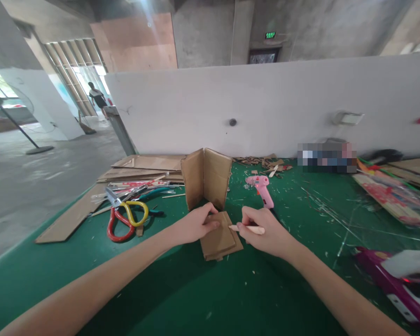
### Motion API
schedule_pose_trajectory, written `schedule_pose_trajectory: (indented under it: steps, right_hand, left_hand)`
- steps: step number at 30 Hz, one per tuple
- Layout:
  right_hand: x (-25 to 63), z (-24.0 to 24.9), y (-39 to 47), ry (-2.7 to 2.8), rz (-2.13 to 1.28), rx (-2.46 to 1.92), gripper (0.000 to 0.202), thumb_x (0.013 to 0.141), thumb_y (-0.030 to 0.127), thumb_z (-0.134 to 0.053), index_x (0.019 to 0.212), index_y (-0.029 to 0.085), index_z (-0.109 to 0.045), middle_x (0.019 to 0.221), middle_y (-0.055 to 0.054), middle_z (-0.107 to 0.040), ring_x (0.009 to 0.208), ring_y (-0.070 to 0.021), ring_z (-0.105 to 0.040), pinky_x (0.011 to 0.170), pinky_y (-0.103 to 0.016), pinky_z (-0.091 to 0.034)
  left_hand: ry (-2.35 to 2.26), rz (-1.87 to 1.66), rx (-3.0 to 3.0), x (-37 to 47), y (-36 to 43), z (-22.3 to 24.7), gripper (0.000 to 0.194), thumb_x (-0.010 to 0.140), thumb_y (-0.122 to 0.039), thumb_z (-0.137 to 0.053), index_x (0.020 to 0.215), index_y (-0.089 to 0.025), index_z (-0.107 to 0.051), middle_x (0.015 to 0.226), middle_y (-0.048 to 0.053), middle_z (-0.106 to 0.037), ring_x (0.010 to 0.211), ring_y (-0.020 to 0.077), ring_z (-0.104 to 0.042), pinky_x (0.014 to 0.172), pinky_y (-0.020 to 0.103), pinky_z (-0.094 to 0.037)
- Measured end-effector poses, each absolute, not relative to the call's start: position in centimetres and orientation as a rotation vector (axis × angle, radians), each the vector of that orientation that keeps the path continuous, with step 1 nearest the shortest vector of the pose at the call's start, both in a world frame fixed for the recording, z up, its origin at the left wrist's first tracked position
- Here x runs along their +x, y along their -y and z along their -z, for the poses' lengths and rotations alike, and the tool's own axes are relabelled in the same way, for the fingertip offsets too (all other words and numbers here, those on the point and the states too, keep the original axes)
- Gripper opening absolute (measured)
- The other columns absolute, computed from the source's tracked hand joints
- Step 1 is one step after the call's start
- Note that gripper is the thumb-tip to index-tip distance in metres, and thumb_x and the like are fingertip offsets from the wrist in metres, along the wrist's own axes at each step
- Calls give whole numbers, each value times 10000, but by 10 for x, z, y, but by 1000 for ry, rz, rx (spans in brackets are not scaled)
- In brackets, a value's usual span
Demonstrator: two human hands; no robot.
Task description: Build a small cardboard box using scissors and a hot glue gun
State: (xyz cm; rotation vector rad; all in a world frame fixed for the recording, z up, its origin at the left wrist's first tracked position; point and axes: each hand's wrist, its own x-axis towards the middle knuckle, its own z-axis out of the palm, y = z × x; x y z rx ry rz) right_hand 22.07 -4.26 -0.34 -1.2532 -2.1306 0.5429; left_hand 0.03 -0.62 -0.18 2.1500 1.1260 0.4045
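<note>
While pressing flat, fingers together, on the small cardboard stack [220,237] lying mid-desk [182,289], left hand [192,225] reaching in from lower left. Right hand [266,232] pinching a pale stick [249,229], long axis horizontal, tip pointing left at the stack's edge. Green sign [269,35] lettering unreadable.
</note>
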Motion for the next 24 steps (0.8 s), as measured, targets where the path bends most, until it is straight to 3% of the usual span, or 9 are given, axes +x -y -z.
schedule_pose_trajectory:
  steps: [5, 10, 15, 20, 24]
  right_hand:
    - [222, -1, 48, 2211, -551, -1288, 237, 719, 150, -499, 565, 207, -328, 459, 78, -394, 454, -79, -344, 465, -218, -246]
    - [220, -5, 54, 2266, -596, -1258, 225, 652, 97, -491, 527, 196, -333, 478, 55, -441, 529, -100, -420, 512, -210, -315]
    - [223, -13, 55, 1963, -821, -1194, 220, 761, 175, -509, 575, 215, -397, 420, 61, -503, 415, -100, -482, 435, -216, -332]
    - [229, -10, 49, 1626, -1042, -1033, 182, 849, 297, -504, 692, 207, -517, 490, 33, -578, 455, -137, -582, 478, -260, -468]
    - [231, -10, 52, 1582, -905, -936, 225, 897, 319, -448, 878, 199, -637, 612, -14, -655, 544, -163, -628, 503, -288, -506]
  left_hand:
    - [-1120, -400, 2133, 0, 5, 3, 288, 858, -427, -467, 1019, -191, -498, 902, 35, -619, 816, 198, -586, 628, 280, -391]
    - [-1144, -400, 2115, 0, 4, 3, 306, 841, -431, -485, 1034, -195, -507, 894, 33, -628, 802, 202, -586, 622, 283, -398]
    - [-1180, -380, 2100, 0, 3, -2, 439, 804, -450, -535, 1134, -160, -541, 980, 80, -639, 841, 228, -596, 667, 306, -421]
    - [-1104, -313, 2059, -5, -1, -15, 401, 816, -514, -496, 927, -147, -615, 895, 58, -637, 788, 207, -580, 582, 273, -382]
    - [-1107, -474, 1932, -9, -1, -25, 380, 833, -501, -501, 970, -153, -568, 956, 51, -614, 871, 202, -559, 662, 278, -416]
